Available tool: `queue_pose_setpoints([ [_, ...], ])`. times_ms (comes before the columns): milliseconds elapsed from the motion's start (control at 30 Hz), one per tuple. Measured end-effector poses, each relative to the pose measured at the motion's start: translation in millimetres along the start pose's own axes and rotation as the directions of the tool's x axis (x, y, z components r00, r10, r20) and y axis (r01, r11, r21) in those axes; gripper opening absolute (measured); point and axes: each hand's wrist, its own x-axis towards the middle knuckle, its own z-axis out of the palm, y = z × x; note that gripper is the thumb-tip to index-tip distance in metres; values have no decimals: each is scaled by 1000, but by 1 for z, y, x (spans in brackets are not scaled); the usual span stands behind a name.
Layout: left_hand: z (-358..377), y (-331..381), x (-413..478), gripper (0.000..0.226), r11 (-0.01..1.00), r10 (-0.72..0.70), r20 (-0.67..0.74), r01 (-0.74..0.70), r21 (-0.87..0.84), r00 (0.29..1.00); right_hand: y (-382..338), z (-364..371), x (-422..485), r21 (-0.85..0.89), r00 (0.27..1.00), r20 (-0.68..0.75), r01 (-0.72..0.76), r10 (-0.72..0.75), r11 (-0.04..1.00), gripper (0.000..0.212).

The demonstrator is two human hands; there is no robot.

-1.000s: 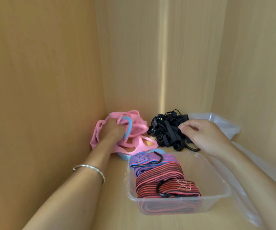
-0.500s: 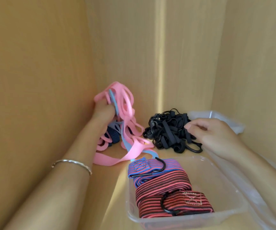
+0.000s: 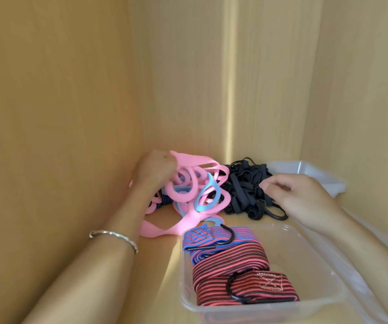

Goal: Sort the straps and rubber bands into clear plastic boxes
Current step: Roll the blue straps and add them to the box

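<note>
The left hand (image 3: 155, 169) grips a bunch of pink and blue bands (image 3: 197, 183). The right hand (image 3: 305, 199) is just beside the black bands (image 3: 244, 185), fingers curled. Striped straps (image 3: 230, 260) lie in the clear box (image 3: 316, 265) in front.

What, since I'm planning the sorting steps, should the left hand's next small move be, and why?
Probably lift the pink straps clear: the left hand grips their tangle, yet one pink loop trails on the shelf beside the near box of striped straps.
</note>
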Motion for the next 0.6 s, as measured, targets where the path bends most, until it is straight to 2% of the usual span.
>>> queue_pose_setpoints([
  [33, 0, -6, 1, 29, 999, -42, -119, 42, -3, 992, 0, 0, 0, 3, 1000, 2, 0, 0, 1000, 16],
  [67, 1, -13, 2, 27, 997, -80, -173, 79, -16, 982, 0, 0, 0, 7, 1000, 4, 0, 0, 1000, 16],
  [167, 15, -37, 8, 24, 985, -169, -207, 160, -58, 964, -1, 1, 0, 16, 1000, 11, -3, 3, 1000, 16],
  [233, 21, -45, 10, 21, 979, -201, -151, 192, -73, 968, -1, 1, 0, 19, 1000, 11, 2, -2, 1000, 16],
  [300, 22, -44, 5, 19, 984, -178, -62, 179, 12, 982, 0, 2, 1, 20, 1000, 15, 9, -9, 1000, 17],
  [367, 27, -45, 3, 26, 981, -165, -6, 165, 103, 986, 2, 3, 2, 17, 1000, 21, 18, -19, 1000, 18],
  [433, 31, -46, 3, 31, 979, -174, 71, 165, 122, 982, 3, 6, 2, -2, 999, 31, 29, -29, 1000, 19],
  [500, 39, -52, 14, 40, 982, -185, 223, 171, 82, 957, 3, 8, 3, -16, 999, 34, 38, -37, 999, 19],
  [533, 43, -55, 21, 45, 983, -185, 258, 184, 29, 948, 3, 9, 3, -26, 998, 40, 44, -43, 999, 19],
  [600, 44, -53, 24, 38, 969, -206, 274, 235, -77, 939, 3, 10, 3, -35, 997, 61, 53, -51, 998, 19],
])
